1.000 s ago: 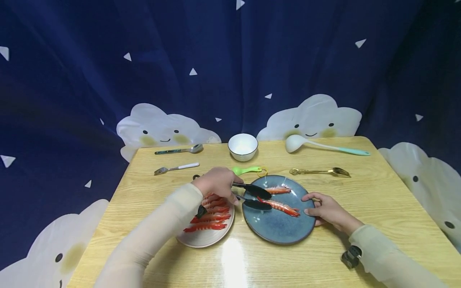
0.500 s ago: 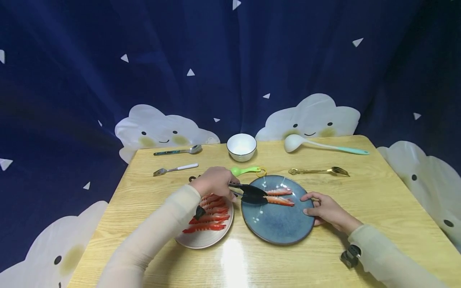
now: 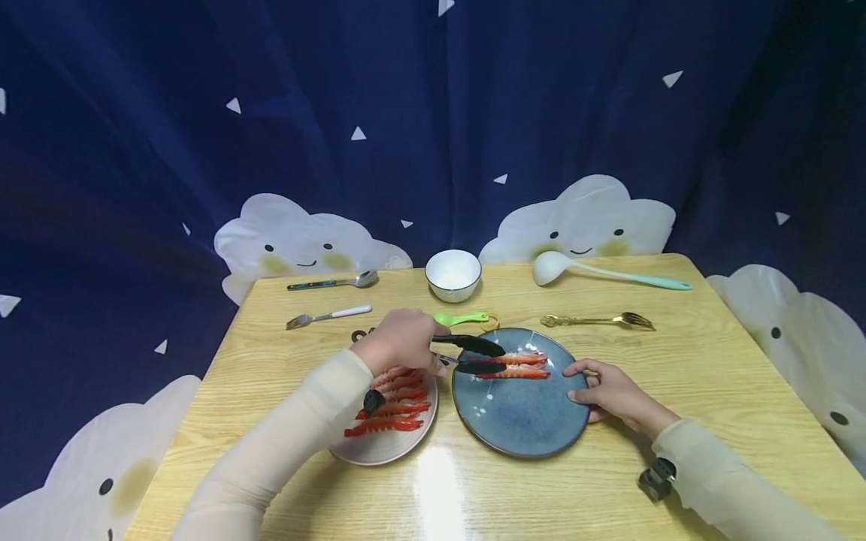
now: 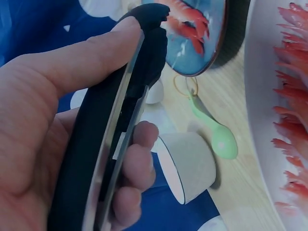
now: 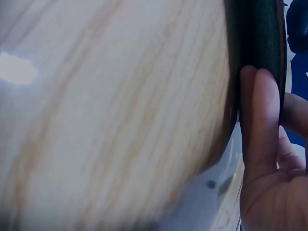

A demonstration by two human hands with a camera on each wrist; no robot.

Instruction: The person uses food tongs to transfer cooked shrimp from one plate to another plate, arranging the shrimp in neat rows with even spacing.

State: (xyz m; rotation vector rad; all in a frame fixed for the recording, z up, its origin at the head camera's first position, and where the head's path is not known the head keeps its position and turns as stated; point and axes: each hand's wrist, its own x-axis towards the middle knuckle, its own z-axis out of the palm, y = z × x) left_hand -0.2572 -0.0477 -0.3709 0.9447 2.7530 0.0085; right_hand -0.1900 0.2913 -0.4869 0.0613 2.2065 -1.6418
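My left hand (image 3: 404,340) holds black-tipped tongs (image 3: 480,367) over the left part of the blue plate (image 3: 524,421). In the left wrist view the thumb presses one arm of the tongs (image 4: 79,149) and the fingers curl round the other. Their two tips stand apart beside two red shrimp (image 3: 524,372), which lie side by side on the plate; the tips partly cover the shrimp. My right hand (image 3: 612,391) pinches the plate's right rim, thumb above and fingers (image 5: 262,101) beneath. Under my left forearm, a white plate (image 3: 379,456) bears several more shrimp (image 3: 389,427), partly hidden.
Behind the plates lie a green spoon (image 3: 467,318), a white-handled fork (image 3: 328,316), a gold fork (image 3: 595,321) and a dark-handled spoon (image 3: 331,283). A white bowl (image 3: 453,275) and a white ladle (image 3: 551,267) with a mint handle are at the back edge.
The front shrimp, slanted between the tongs at first, has swung and moved back beside the other one. The tongs' tips have since parted. My right hand stays on the plate's rim.
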